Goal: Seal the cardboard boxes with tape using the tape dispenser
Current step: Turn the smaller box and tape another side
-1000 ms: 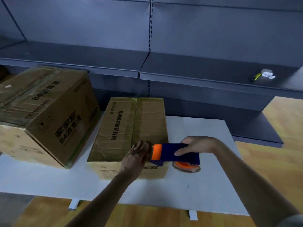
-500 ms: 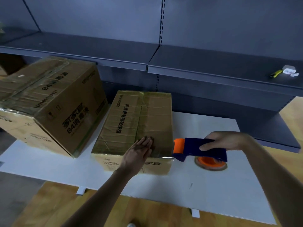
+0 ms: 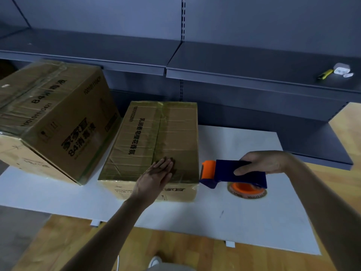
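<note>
Smaller cardboard box [image 3: 154, 141] — tape-wrapped, mid-tabletop [image 3: 244, 222]; left hand [image 3: 154, 178] flat on its near end. Right hand [image 3: 261, 163] grips blue-orange tape dispenser [image 3: 232, 174] just beside it — bare tabletop toward right edge.

A grey metal shelf [image 3: 254, 61] runs behind the white desk [image 3: 244, 227]. Near the shelf's right end, by its front edge, a yellow cutter [image 3: 325, 73] lies just beside a small white case [image 3: 341, 68] and a smaller white piece [image 3: 348, 75] (too small to identify). A short dark mark [image 3: 221, 214] sits toward the desk's near edge, above wooden floor [image 3: 195, 251].
</note>
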Demonstrator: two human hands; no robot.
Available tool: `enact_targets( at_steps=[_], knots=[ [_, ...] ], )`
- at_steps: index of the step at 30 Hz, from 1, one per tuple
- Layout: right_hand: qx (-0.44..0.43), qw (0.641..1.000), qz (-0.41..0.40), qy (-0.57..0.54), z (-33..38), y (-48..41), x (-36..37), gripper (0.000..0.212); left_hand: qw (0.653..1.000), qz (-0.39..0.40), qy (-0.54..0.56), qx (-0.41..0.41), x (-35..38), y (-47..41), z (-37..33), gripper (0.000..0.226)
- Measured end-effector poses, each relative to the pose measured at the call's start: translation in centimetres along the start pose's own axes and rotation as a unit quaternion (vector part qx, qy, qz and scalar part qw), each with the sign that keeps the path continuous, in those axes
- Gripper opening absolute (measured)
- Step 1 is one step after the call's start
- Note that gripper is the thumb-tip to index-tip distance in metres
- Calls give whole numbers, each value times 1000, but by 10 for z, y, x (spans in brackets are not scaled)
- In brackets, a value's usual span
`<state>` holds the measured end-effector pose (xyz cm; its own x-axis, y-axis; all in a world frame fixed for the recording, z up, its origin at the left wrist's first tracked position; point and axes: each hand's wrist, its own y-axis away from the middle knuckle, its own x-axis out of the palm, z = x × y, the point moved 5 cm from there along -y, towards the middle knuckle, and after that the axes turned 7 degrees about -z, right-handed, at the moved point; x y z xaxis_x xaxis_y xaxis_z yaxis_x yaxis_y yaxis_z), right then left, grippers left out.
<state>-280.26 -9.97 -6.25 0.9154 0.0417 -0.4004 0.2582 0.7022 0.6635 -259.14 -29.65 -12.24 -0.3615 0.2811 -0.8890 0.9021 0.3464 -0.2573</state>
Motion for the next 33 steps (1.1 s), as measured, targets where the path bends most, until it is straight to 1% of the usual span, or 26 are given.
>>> enact_targets(
  at_steps=[7,9,14,17,20,22,24,25,28,29,30,33],
  knots=[
    [-4,1000,3,1,0,4,1,47,999,33,-6,14,-3,-1,9,46],
    [-9,1000,5,-5,1,6,3,46,999,41,6,5,-7,-2,15,45],
    [-18,1000,-10,15,1,14,1,45,999,41,8,6,-8,-1,18,44],
    [-10,1000,-21,1,-10,29,-12,49,999,46,16,0,-10,-1,19,44],
    [-6,999,-44,31,-18,30,-14,35,999,44,28,-12,-12,-2,15,45],
    [7,997,-64,51,-21,22,-8,30,998,41,-3,-47,-10,-3,8,49],
    [22,995,-72,65,-23,14,0,32,994,33,-74,-78,-6,-6,-5,58],
    [29,994,-75,76,-24,10,3,34,993,32,-94,-67,-1,-9,-17,59],
    [45,990,-89,102,-21,-4,14,40,993,62,-89,37,21,-19,-57,56],
    [48,989,-90,109,-18,-9,18,40,991,77,-90,54,29,-21,-65,54],
    [49,988,-90,114,-15,-14,22,40,990,86,-98,57,35,-21,-67,53],
    [53,986,-93,125,-7,-23,28,37,988,74,-123,51,43,-20,-63,52]
  ],
)
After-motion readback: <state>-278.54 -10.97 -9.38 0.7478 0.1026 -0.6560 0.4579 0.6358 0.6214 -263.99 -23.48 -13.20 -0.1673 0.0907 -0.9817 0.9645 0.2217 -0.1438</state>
